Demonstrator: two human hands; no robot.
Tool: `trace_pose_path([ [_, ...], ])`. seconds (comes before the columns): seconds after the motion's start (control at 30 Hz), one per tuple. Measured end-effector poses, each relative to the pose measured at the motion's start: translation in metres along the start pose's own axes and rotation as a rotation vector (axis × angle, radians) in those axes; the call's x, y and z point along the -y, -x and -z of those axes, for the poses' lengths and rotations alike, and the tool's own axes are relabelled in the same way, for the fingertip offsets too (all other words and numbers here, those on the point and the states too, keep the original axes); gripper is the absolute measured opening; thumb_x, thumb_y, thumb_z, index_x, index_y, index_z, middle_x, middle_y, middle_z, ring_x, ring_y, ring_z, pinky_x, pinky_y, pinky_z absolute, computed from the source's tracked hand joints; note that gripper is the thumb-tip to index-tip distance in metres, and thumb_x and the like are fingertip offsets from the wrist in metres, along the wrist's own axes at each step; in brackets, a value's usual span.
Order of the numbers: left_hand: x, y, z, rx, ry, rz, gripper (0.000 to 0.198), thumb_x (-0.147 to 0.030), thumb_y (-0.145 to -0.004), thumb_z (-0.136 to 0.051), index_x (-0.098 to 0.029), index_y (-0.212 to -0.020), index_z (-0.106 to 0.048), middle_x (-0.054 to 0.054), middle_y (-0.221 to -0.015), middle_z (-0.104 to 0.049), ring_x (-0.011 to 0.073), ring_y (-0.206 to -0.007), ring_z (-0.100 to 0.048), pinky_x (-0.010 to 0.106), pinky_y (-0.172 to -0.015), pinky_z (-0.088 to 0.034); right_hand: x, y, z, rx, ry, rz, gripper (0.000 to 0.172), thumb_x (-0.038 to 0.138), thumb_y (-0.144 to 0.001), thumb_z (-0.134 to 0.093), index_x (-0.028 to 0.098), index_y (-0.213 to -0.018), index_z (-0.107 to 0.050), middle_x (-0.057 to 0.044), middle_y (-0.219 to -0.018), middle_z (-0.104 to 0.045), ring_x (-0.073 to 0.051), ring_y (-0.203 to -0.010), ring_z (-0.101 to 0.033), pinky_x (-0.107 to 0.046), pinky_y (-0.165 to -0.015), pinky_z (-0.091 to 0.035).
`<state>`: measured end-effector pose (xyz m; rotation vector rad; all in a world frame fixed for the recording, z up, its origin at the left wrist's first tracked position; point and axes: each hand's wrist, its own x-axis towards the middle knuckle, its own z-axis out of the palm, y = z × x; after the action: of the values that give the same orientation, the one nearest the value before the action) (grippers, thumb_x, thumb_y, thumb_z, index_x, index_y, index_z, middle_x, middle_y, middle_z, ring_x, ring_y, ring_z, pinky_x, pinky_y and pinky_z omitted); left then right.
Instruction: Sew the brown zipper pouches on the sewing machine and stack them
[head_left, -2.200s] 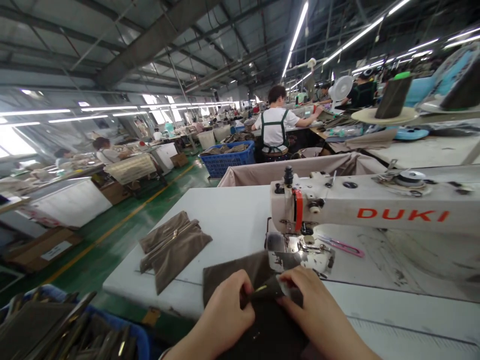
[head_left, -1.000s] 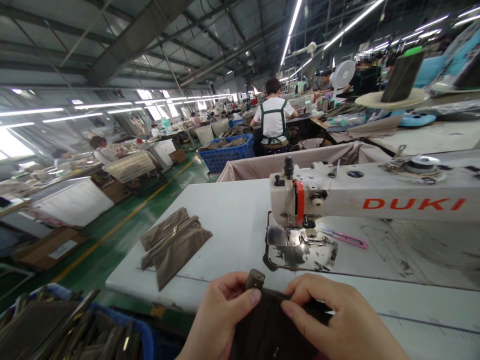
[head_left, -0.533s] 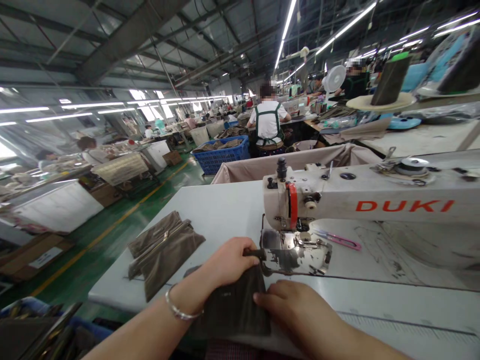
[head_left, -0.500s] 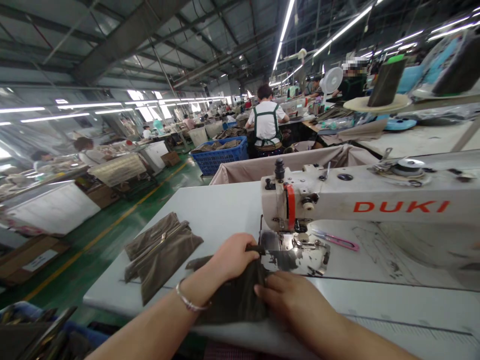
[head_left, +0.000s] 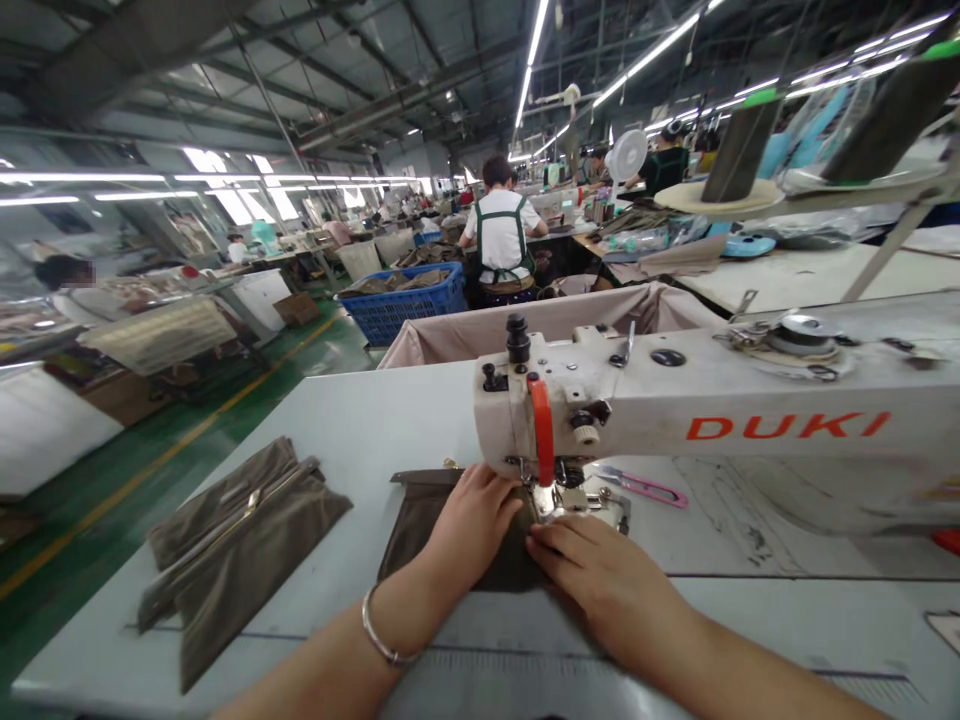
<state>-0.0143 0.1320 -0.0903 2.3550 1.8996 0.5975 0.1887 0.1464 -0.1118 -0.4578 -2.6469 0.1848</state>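
Observation:
A dark olive-brown fabric piece [head_left: 420, 515] lies flat on the table, its right edge at the needle area of a white sewing machine [head_left: 652, 400]. My left hand [head_left: 476, 525], with a silver bangle on the wrist, rests over the fabric, its fingers curled onto it beside the presser foot [head_left: 546, 498]. From the right, my right hand [head_left: 592, 565] grips the fabric's edge just in front of the foot. The fingertips of both hands are partly hidden. A small metallic zipper pull [head_left: 451, 464] shows at the fabric's far edge.
Similar brown zippered pieces [head_left: 244, 530] lie stacked on the table's left. Pink-handled thread snips [head_left: 649, 487] sit under the machine arm. Beyond the table stand a pink cloth-lined bin [head_left: 450, 340], a blue basket [head_left: 409, 310] and a seated co-worker [head_left: 501, 235]. Thread cones [head_left: 741, 150] stand at right.
The fabric has moved away from me to the needle, and now lies flatter under both hands. My left hand has spread lower across it. The view has turned slightly right.

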Motion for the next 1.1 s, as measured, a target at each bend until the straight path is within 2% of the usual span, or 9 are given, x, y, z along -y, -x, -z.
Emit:
trace_pose_path([
  [0.13, -0.002, 0.008, 0.006, 0.038, 0.009, -0.115, 0.025, -0.012, -0.093, -0.052, -0.02, -0.114, -0.062, 0.006, -0.113, -0.063, 0.0228, -0.112, -0.053, 0.04, -0.105, -0.039, 0.006, 0.0, -0.002, -0.032, -0.044, -0.044, 0.037, 0.007, -0.088, -0.049, 0.01, -0.124, -0.058, -0.011, -0.12, -0.062, -0.026, -0.115, -0.051, -0.042, -0.103, -0.042],
  [0.3, -0.006, 0.013, 0.008, 0.029, 0.03, -0.159, 0.025, -0.009, -0.091, -0.054, -0.019, -0.114, -0.062, 0.006, -0.112, -0.062, 0.0218, -0.107, -0.055, 0.039, -0.099, -0.046, 0.01, 0.001, 0.001, -0.034, -0.075, -0.042, 0.033, 0.014, -0.089, -0.055, 0.015, -0.122, -0.06, -0.007, -0.119, -0.063, -0.021, -0.112, -0.053, -0.038, -0.103, -0.041],
  [0.47, -0.01, 0.018, 0.01, 0.005, 0.021, -0.22, 0.027, -0.007, -0.093, -0.048, -0.017, -0.115, -0.059, 0.007, -0.112, -0.063, 0.0209, -0.106, -0.057, 0.038, -0.098, -0.048, 0.013, 0.002, 0.002, -0.022, -0.008, -0.029, 0.029, 0.015, -0.089, -0.054, 0.013, -0.116, -0.063, -0.008, -0.117, -0.064, -0.022, -0.11, -0.054, -0.036, -0.099, -0.042],
  [0.73, 0.005, 0.011, 0.012, 0.017, 0.076, -0.307, 0.024, -0.009, -0.092, -0.051, -0.018, -0.111, -0.061, 0.005, -0.111, -0.065, 0.0195, -0.105, -0.059, 0.035, -0.096, -0.05, 0.02, -0.002, 0.004, -0.071, 0.052, -0.02, 0.027, 0.017, -0.085, -0.056, 0.011, -0.11, -0.066, -0.006, -0.115, -0.066, -0.022, -0.107, -0.055, -0.035, -0.094, -0.043],
  [0.93, 0.008, 0.008, 0.009, 0.019, 0.115, -0.311, 0.024, -0.008, -0.09, -0.054, -0.018, -0.11, -0.062, 0.004, -0.11, -0.067, 0.0194, -0.103, -0.06, 0.035, -0.095, -0.05, 0.019, -0.002, 0.001, -0.022, 0.012, -0.08, 0.029, 0.017, -0.089, -0.053, 0.012, -0.116, -0.062, -0.007, -0.119, -0.064, -0.023, -0.11, -0.053, -0.037, -0.097, -0.041],
  [1.1, -0.002, 0.016, 0.004, -0.025, 0.12, -0.216, 0.023, -0.009, -0.092, -0.052, -0.017, -0.112, -0.061, 0.006, -0.112, -0.066, 0.0206, -0.105, -0.06, 0.038, -0.096, -0.051, 0.013, -0.002, 0.009, 0.0, -0.121, -0.151, 0.021, 0.02, -0.094, -0.051, 0.018, -0.11, -0.063, -0.003, -0.112, -0.066, -0.02, -0.105, -0.057, -0.037, -0.097, -0.042],
])
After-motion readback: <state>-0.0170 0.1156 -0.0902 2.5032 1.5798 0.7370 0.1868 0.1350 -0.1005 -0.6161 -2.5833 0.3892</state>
